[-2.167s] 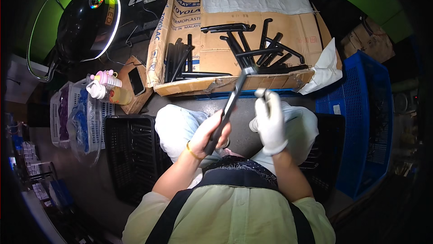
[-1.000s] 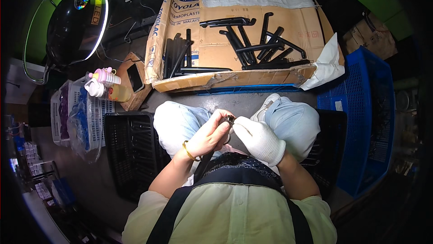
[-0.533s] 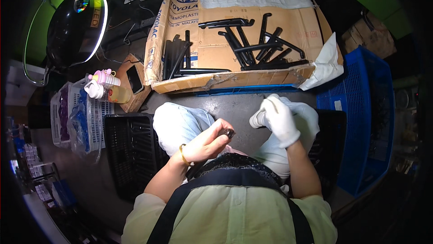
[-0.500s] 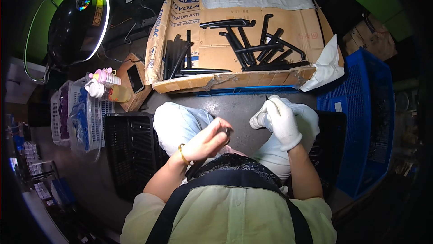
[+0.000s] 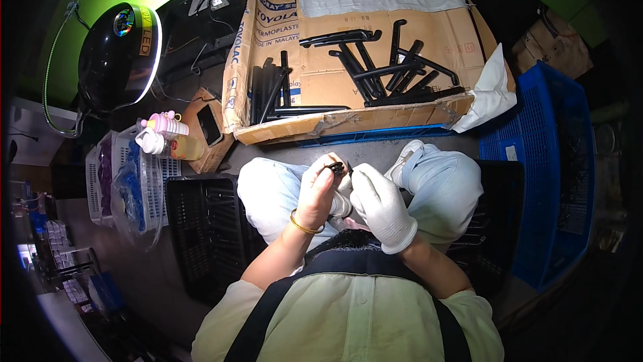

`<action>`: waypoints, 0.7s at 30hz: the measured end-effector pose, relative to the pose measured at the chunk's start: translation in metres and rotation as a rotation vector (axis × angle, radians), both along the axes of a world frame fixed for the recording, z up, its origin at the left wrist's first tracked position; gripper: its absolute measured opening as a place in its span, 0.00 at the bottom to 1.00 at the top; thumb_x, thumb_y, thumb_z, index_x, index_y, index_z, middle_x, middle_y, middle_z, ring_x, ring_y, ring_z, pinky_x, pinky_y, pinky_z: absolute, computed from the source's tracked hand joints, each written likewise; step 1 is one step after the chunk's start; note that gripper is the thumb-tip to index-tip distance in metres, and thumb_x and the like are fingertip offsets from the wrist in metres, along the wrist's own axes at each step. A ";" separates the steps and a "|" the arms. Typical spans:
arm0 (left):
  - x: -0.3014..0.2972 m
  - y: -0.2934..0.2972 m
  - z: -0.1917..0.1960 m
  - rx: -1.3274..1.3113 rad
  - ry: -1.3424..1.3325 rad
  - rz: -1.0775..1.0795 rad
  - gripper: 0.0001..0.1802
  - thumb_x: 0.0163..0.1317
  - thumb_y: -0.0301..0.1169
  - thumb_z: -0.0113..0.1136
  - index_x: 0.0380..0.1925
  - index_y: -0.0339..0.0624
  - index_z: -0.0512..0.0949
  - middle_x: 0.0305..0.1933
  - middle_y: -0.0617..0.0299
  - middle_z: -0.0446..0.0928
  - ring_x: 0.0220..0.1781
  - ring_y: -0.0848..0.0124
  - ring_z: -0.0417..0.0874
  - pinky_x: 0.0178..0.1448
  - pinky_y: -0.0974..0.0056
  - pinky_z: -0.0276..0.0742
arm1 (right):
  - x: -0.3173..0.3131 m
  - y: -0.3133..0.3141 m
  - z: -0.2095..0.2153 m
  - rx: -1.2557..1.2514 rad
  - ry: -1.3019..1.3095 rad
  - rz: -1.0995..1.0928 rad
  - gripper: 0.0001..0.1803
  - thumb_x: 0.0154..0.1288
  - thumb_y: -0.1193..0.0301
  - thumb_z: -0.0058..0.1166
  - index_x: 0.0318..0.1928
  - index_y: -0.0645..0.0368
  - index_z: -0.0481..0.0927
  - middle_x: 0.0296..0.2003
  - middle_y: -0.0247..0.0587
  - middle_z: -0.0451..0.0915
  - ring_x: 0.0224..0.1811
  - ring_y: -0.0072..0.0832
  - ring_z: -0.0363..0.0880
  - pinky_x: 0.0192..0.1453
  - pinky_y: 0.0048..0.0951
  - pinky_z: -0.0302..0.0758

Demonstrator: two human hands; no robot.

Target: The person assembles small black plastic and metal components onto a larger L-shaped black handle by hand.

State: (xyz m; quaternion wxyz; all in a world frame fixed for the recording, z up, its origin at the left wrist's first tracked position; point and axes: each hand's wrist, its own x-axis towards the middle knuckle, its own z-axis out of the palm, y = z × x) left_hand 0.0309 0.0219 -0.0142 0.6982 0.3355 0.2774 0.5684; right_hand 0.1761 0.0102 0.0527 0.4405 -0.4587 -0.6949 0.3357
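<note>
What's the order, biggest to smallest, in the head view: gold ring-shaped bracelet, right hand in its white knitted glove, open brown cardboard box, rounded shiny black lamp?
Largest to smallest:
1. Brown cardboard box
2. Black lamp
3. Gloved right hand
4. Gold bracelet

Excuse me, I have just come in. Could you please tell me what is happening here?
A seated person is handling a black part: the bare left hand grips it, with only its end showing. The white-gloved right hand is close beside it, fingers together; whether they touch the part is unclear. In front, more black bars lie loosely in a cardboard box. A blue crate stands at the right.
</note>
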 end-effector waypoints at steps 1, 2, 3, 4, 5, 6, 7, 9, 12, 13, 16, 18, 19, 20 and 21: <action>0.000 -0.002 -0.001 0.017 0.018 0.018 0.16 0.65 0.43 0.56 0.31 0.40 0.70 0.36 0.62 0.69 0.38 0.76 0.65 0.44 0.71 0.60 | 0.001 -0.002 0.005 -0.236 0.108 0.064 0.07 0.71 0.75 0.43 0.40 0.64 0.75 0.29 0.48 0.77 0.30 0.41 0.79 0.34 0.33 0.73; 0.000 -0.001 -0.002 0.035 0.033 0.030 0.18 0.64 0.44 0.57 0.29 0.41 0.69 0.35 0.62 0.68 0.37 0.76 0.64 0.43 0.71 0.60 | 0.003 0.000 0.000 -0.069 0.001 0.077 0.07 0.70 0.75 0.44 0.40 0.64 0.75 0.30 0.49 0.78 0.31 0.45 0.80 0.33 0.36 0.74; 0.000 -0.001 -0.004 0.035 0.034 0.026 0.18 0.64 0.44 0.57 0.29 0.41 0.69 0.35 0.62 0.68 0.37 0.76 0.64 0.43 0.71 0.60 | 0.003 -0.001 -0.002 -0.070 0.002 0.073 0.07 0.70 0.75 0.44 0.40 0.64 0.75 0.30 0.49 0.78 0.31 0.45 0.80 0.33 0.36 0.74; 0.000 0.000 -0.005 0.065 0.090 0.034 0.19 0.63 0.45 0.58 0.27 0.41 0.69 0.35 0.62 0.68 0.36 0.76 0.64 0.42 0.71 0.60 | 0.003 -0.002 -0.003 -0.119 -0.009 0.096 0.07 0.70 0.75 0.45 0.40 0.64 0.75 0.31 0.50 0.78 0.32 0.47 0.80 0.33 0.37 0.74; 0.000 0.000 -0.006 0.096 0.148 0.043 0.20 0.61 0.45 0.59 0.25 0.41 0.68 0.35 0.62 0.68 0.36 0.75 0.63 0.42 0.70 0.60 | 0.003 -0.002 -0.004 -0.169 -0.018 0.120 0.06 0.70 0.75 0.45 0.40 0.64 0.75 0.32 0.51 0.78 0.33 0.48 0.80 0.32 0.37 0.74; -0.001 0.001 -0.006 0.096 0.149 0.041 0.20 0.61 0.45 0.59 0.25 0.41 0.68 0.35 0.62 0.68 0.36 0.75 0.63 0.42 0.70 0.60 | 0.003 -0.001 -0.006 -0.169 -0.017 0.118 0.06 0.70 0.75 0.45 0.40 0.64 0.75 0.32 0.51 0.78 0.33 0.48 0.80 0.32 0.37 0.74; -0.001 0.001 -0.005 0.104 0.176 0.051 0.20 0.61 0.45 0.59 0.24 0.41 0.68 0.35 0.62 0.68 0.35 0.75 0.63 0.42 0.70 0.60 | 0.004 0.000 -0.007 -0.062 -0.085 0.145 0.07 0.70 0.74 0.45 0.40 0.64 0.75 0.32 0.52 0.78 0.33 0.48 0.80 0.32 0.38 0.73; -0.004 0.002 -0.005 0.111 0.202 0.059 0.20 0.60 0.45 0.60 0.23 0.41 0.68 0.35 0.62 0.68 0.35 0.74 0.63 0.42 0.70 0.60 | 0.005 0.001 -0.009 0.044 -0.155 0.171 0.07 0.70 0.74 0.45 0.39 0.64 0.75 0.32 0.52 0.78 0.33 0.48 0.80 0.31 0.38 0.73; -0.009 0.003 -0.009 0.176 0.284 0.066 0.20 0.59 0.45 0.60 0.23 0.41 0.68 0.34 0.61 0.68 0.35 0.74 0.64 0.43 0.69 0.61 | 0.002 -0.001 -0.010 0.024 -0.100 0.172 0.07 0.69 0.73 0.46 0.39 0.63 0.75 0.32 0.52 0.76 0.32 0.49 0.79 0.31 0.39 0.73; -0.010 0.003 -0.009 0.193 0.303 0.082 0.20 0.58 0.45 0.61 0.23 0.41 0.68 0.33 0.61 0.68 0.35 0.73 0.65 0.43 0.67 0.62 | 0.001 -0.002 -0.010 -0.042 -0.043 0.166 0.07 0.70 0.73 0.46 0.38 0.64 0.75 0.31 0.50 0.76 0.30 0.46 0.78 0.31 0.37 0.73; -0.012 0.007 -0.011 0.311 0.371 0.134 0.21 0.57 0.46 0.61 0.22 0.41 0.69 0.31 0.61 0.69 0.34 0.70 0.66 0.43 0.65 0.63 | 0.003 -0.002 -0.016 -0.158 0.048 0.185 0.07 0.70 0.73 0.45 0.38 0.64 0.74 0.29 0.47 0.75 0.27 0.38 0.76 0.31 0.33 0.72; -0.013 0.009 -0.008 0.584 0.405 0.180 0.21 0.57 0.46 0.61 0.21 0.41 0.69 0.26 0.60 0.71 0.32 0.66 0.68 0.42 0.62 0.64 | 0.009 -0.002 -0.033 -0.206 0.083 0.208 0.08 0.70 0.73 0.44 0.38 0.65 0.74 0.28 0.44 0.75 0.26 0.33 0.74 0.32 0.30 0.71; -0.015 0.008 -0.001 0.701 0.402 0.147 0.20 0.58 0.46 0.61 0.21 0.41 0.70 0.26 0.60 0.72 0.32 0.66 0.68 0.41 0.62 0.65 | 0.018 0.001 -0.054 -0.493 0.235 0.117 0.11 0.73 0.67 0.42 0.34 0.57 0.72 0.21 0.31 0.66 0.18 0.21 0.61 0.22 0.24 0.58; -0.013 0.009 -0.001 0.667 0.362 0.183 0.21 0.58 0.46 0.60 0.21 0.41 0.69 0.26 0.60 0.71 0.32 0.66 0.68 0.41 0.62 0.64 | 0.020 0.004 -0.057 -0.782 0.383 0.038 0.15 0.76 0.60 0.40 0.31 0.50 0.70 0.14 0.18 0.56 0.11 0.08 0.48 0.12 0.17 0.44; -0.009 0.011 -0.001 0.633 0.321 0.218 0.22 0.58 0.47 0.60 0.20 0.41 0.69 0.26 0.60 0.71 0.32 0.66 0.67 0.41 0.63 0.64 | 0.021 0.002 -0.058 -0.784 0.380 0.048 0.15 0.76 0.60 0.40 0.31 0.50 0.70 0.14 0.18 0.56 0.11 0.08 0.48 0.12 0.17 0.44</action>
